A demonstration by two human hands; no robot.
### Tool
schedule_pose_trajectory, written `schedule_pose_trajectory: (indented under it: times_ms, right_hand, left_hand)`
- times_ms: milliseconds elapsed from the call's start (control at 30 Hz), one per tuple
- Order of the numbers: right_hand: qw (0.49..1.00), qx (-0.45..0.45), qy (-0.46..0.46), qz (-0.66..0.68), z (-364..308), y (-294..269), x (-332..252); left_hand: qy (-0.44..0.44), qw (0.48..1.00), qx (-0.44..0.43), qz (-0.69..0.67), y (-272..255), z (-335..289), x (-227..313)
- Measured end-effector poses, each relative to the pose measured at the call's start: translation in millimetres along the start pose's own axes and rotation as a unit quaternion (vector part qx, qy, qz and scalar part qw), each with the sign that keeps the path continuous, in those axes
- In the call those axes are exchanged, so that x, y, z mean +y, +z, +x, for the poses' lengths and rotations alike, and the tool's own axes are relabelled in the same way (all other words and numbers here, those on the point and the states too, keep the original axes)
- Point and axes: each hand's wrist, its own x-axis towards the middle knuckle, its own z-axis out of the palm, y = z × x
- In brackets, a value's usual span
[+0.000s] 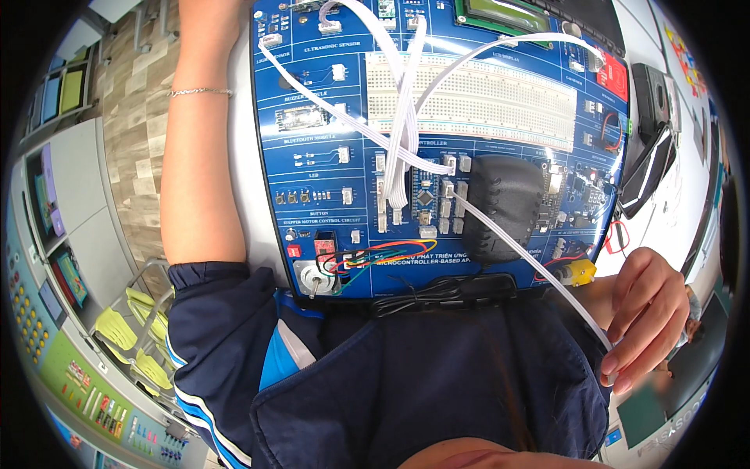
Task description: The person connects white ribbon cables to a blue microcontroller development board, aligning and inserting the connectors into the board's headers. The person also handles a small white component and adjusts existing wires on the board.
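My right hand [647,316] is closed at the right, its fingertips pinching the free end of a flat white ribbon cable [519,248]. The cable's other end meets a small white socket beside the microcontroller [424,195] on a blue electronics training board [312,176]. Along the board's left side lies my left forearm [205,172], with a thin bracelet [199,92]; the top edge cuts off that hand, so its fingers are hidden. Several more white ribbon cables [402,117] arch over the white breadboard [500,102].
On the board's lower half sits a black adapter-like block [504,207]. A bundled black cord [426,293] lies at its near edge. A stepper motor [316,277] with coloured wires is at lower left, a yellow motor [578,272] at lower right. Green chairs [129,328] stand on the left.
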Motion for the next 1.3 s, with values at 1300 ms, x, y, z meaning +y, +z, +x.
schedule_pose_trajectory:
  times_ms: [1300]
  right_hand:
    - [0.901, 0.178, 0.217, -0.330, 141.1, 65.2, -0.6]
  left_hand:
    - [0.038, 0.999, -0.002, -0.010, 3.6, 3.1, -11.4]
